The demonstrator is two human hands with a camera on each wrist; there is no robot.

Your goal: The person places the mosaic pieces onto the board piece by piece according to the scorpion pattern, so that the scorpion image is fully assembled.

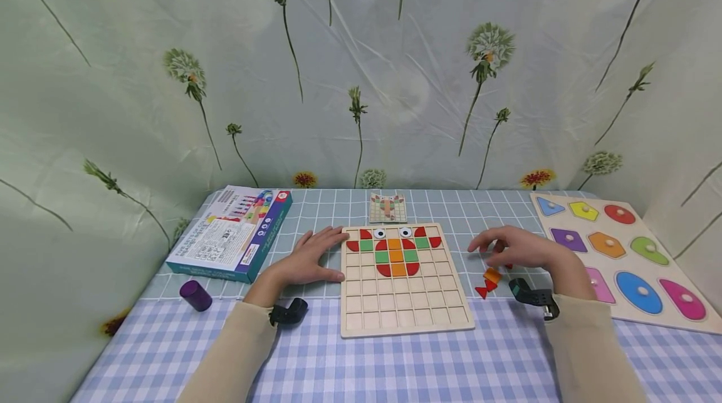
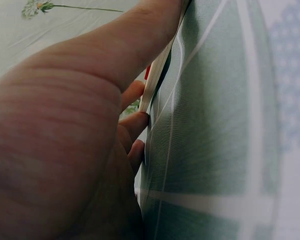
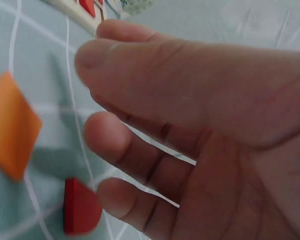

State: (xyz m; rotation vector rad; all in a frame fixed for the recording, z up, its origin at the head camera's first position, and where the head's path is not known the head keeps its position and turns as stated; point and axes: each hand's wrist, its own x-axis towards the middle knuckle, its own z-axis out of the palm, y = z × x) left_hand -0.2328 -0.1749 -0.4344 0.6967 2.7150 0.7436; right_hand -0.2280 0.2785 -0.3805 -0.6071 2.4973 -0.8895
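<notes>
A wooden grid board (image 1: 369, 323) lies flat, with red, green and orange pieces and two eye pieces set in its upper squares. My left hand (image 1: 309, 259) touches the board's left edge, fingers extended; the left wrist view shows the thumb and fingertips along that edge. To the right of the board, my right hand (image 1: 521, 246) is over the table with loosely bent fingers and nothing visible in its grasp. Below it lie an orange piece (image 3: 12, 125) and a red rounded piece (image 3: 82, 206), the latter close by a fingertip. Red triangles (image 1: 481, 291) lie nearer the front.
A small pattern card (image 1: 388, 218) sits behind the board. At the left are a flat game box (image 1: 225, 234) and a purple cylinder (image 1: 195, 296). On the right lies a shape puzzle board (image 1: 606, 215) with colored knobbed pieces. A flowered curtain (image 1: 423, 64) hangs behind the table.
</notes>
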